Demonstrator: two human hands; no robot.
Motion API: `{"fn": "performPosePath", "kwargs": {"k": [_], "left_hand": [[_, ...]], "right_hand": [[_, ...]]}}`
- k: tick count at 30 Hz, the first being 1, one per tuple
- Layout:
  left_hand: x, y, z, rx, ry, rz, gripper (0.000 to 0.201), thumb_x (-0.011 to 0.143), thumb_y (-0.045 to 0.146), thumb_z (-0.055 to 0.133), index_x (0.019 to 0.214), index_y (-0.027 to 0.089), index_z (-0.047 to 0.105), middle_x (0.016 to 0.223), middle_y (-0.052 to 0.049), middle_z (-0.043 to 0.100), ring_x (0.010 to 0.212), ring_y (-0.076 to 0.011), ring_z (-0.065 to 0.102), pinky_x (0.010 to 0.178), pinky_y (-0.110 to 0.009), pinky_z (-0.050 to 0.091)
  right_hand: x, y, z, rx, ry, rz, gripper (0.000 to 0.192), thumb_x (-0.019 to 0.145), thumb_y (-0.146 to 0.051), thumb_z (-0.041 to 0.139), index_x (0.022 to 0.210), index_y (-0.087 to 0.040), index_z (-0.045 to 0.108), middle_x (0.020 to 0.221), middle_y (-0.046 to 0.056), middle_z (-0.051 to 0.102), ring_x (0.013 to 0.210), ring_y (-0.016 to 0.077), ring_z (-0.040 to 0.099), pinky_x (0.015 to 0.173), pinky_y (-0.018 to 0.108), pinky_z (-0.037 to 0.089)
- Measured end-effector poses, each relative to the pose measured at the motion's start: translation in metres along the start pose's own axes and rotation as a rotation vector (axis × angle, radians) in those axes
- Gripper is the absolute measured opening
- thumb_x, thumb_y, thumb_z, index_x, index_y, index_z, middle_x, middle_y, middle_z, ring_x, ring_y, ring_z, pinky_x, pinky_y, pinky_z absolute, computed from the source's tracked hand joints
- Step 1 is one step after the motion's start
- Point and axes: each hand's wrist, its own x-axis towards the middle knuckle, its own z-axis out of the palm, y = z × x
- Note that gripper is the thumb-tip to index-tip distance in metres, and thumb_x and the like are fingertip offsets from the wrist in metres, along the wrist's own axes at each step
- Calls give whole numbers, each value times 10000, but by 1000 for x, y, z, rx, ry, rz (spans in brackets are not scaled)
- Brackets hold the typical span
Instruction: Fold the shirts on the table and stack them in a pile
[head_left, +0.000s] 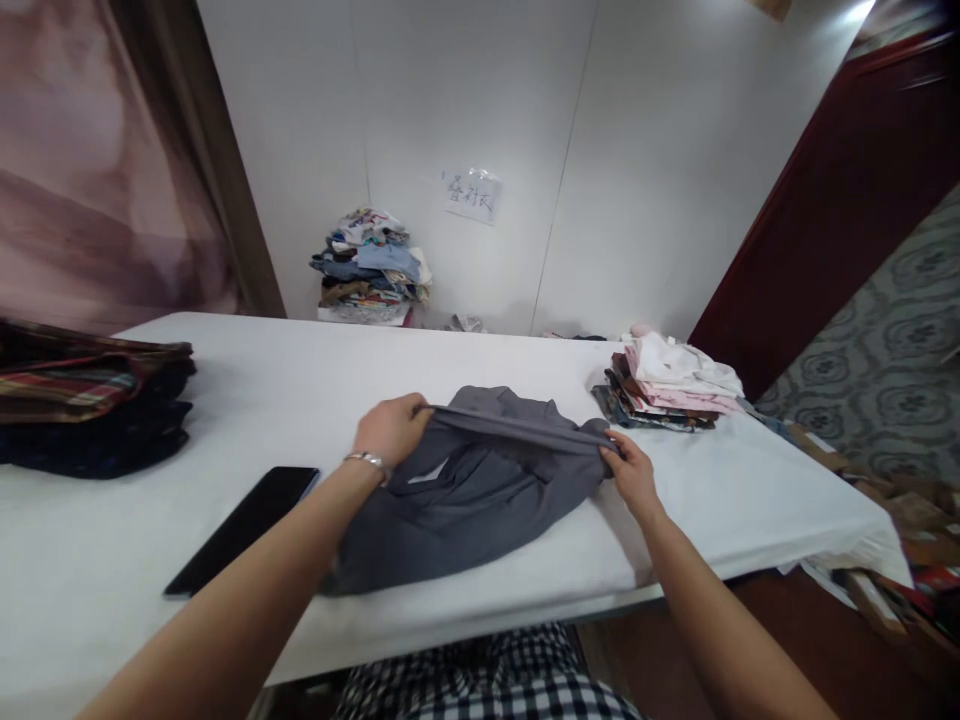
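Note:
A dark grey shirt (457,510) lies bunched on the white table in front of me, its cloth creased and partly lifted. My left hand (391,430), with a silver bracelet at the wrist, pinches one end of a stretched edge of it. At the other end of that edge, my right hand (628,468) grips the fabric between thumb and fingers. Between the two hands the edge runs taut, slightly above the rest of the garment. A flat black board (247,525) rests on the table left of the shirt, beside my left forearm.
Folded plaid and dark clothes (90,410) are stacked at the far left. Another folded pile (667,385) sits at the right, white and pink on top. Behind the white table (255,370), a tall clothes heap (371,260) stands against the wall, near a paper sign (472,195).

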Motion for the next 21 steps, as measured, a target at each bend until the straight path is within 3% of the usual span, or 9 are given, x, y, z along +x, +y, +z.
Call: {"fn": "performPosePath", "kwargs": {"k": [2, 3, 6, 8, 10, 12, 16, 18, 21], "left_hand": [[-9, -11, -16, -52, 117, -35, 331, 855, 443, 393, 927, 259, 658, 864, -41, 708, 802, -220, 629, 662, -286, 433], [-17, -13, -19, -90, 114, -6, 309, 845, 445, 413, 883, 259, 657, 802, -24, 696, 755, -205, 618, 651, -276, 425], [-43, -4, -14, -279, -122, 237, 297, 847, 446, 436, 731, 241, 615, 666, 26, 620, 649, -149, 564, 615, -238, 399], [-58, 12, -4, -416, -277, 386, 325, 862, 438, 434, 659, 222, 568, 622, 41, 565, 616, -125, 528, 591, -226, 378], [-67, 35, 6, -501, -327, 452, 328, 878, 411, 421, 656, 214, 560, 628, 38, 552, 623, -123, 517, 595, -231, 372], [-70, 60, 14, -571, -364, 511, 313, 888, 375, 407, 695, 213, 593, 667, 27, 581, 659, -130, 531, 631, -239, 390], [-54, 105, 30, -698, -558, 701, 277, 882, 339, 423, 932, 239, 677, 818, 15, 681, 757, -149, 597, 718, -254, 445], [-33, 118, 40, -744, -617, 774, 310, 873, 348, 455, 1098, 250, 645, 975, 7, 706, 869, -162, 625, 804, -266, 465], [18, 116, 57, -610, -422, 707, 365, 871, 366, 471, 1184, 227, 599, 1242, -28, 624, 1129, -182, 558, 995, -285, 401]], "right_hand": [[3, -1, -1, 35, 4, -18, 482, 715, -413, 620, 1123, -157, 635, 995, 84, 684, 857, 219, 608, 804, 375, 483], [4, -1, -1, 18, -26, -27, 470, 723, -409, 617, 1124, -165, 636, 993, 82, 683, 864, 221, 609, 810, 379, 485], [-1, -2, -4, -197, -172, -80, 406, 755, -332, 580, 1138, -211, 641, 1084, 76, 666, 997, 242, 597, 917, 410, 456], [-10, -6, -8, -411, -187, -169, 406, 767, -269, 541, 1159, -225, 637, 1173, 90, 627, 1100, 263, 557, 983, 441, 416], [-24, -16, -11, -551, -156, -282, 432, 776, -235, 520, 1196, -225, 619, 1255, 113, 571, 1184, 288, 502, 1019, 477, 382], [-40, -28, -9, -543, -194, -344, 475, 797, -240, 520, 1270, -241, 566, 1327, 114, 519, 1240, 290, 459, 1040, 483, 366], [-61, -47, 10, -245, -416, -194, 692, 797, -323, 593, 1441, -297, 341, 1413, 87, 454, 1199, 258, 521, 1000, 431, 433], [-63, -49, 20, -77, -446, -81, 639, 787, -349, 611, 1396, -306, 422, 1358, 83, 519, 1162, 257, 557, 996, 429, 437], [-63, -41, 26, 82, -452, 79, 365, 737, -350, 662, 1099, -306, 677, 1118, 51, 672, 1055, 267, 617, 973, 421, 455]]}}
